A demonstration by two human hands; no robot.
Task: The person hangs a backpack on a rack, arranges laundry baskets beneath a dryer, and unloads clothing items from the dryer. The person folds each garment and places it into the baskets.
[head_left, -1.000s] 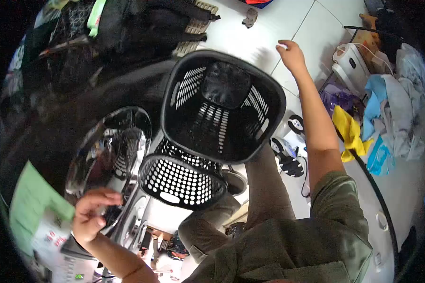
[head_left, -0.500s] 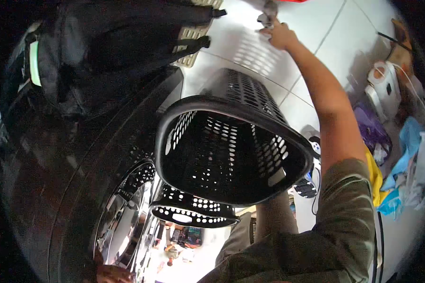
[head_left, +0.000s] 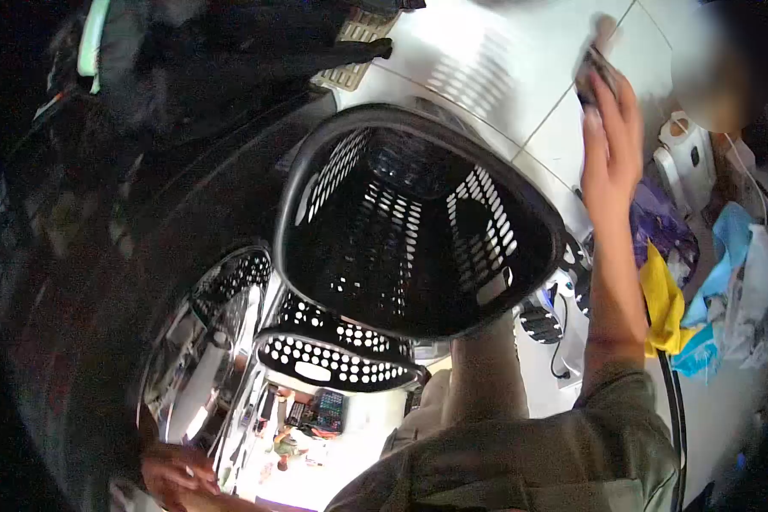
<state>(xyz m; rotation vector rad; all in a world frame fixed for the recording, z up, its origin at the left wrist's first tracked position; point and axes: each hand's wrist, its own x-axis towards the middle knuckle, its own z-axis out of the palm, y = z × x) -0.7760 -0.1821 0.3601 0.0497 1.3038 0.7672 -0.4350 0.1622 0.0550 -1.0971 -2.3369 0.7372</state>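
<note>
My right hand (head_left: 613, 141) is raised over the tiled floor at the upper right, its fingers closed on a small crumpled grey-brown item (head_left: 592, 78). Motion blurs the item, so its exact kind is unclear. At the lower left, my left hand (head_left: 177, 471) is beside the shiny round door (head_left: 198, 375) of a dark appliance, fingers loosely apart and dimly lit. Between my hands a black perforated laundry basket (head_left: 418, 124) tips its wide mouth toward me. No clothes show inside it.
A second black perforated basket (head_left: 333, 363) shows below the first. A black cloth or bag (head_left: 222, 81) hangs at the upper left. Yellow cloth (head_left: 664, 299), light blue cloth (head_left: 730, 252), a purple bag (head_left: 661, 226) and a white box-like object (head_left: 687, 166) lie at the right.
My right hand has moved right and nearer to me, still with the small item. The basket's mouth has turned more toward me. My left hand shows higher and further left.
</note>
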